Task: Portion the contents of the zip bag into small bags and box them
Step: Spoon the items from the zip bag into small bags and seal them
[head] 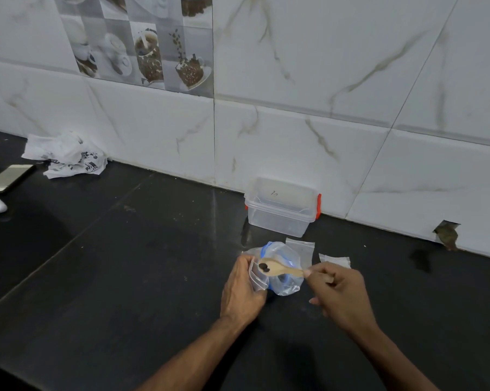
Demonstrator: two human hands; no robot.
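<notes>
Head view of a dark counter [125, 263] set against a marble-tiled wall [294, 136]. The landmark is the clear plastic box [280, 213], lidless, with a red latch on its right end, standing at the foot of the wall. Just in front of the box lies the zip bag [283, 280], crumpled, clear with a blue zip strip, its mouth turned upward. The left hand [242, 289], in front of the box and slightly to its left, pinches a small bag [256, 279] between thumb and fingers, holding it against the left side of the zip bag. The right hand [338, 289], in front of the box and to its right, grips the handle end of a wooden spoon [277, 269]. The spoon's long axis runs nearly level, left to right, bowl pointing left toward the small bag; a few dark pieces sit in the bowl, above the small bag's mouth. Two more empty small bags [301, 249] lie flat on the counter between the box and the right hand. Far left of the box, by the wall, lies crumpled printed paper [66, 156]
</notes>
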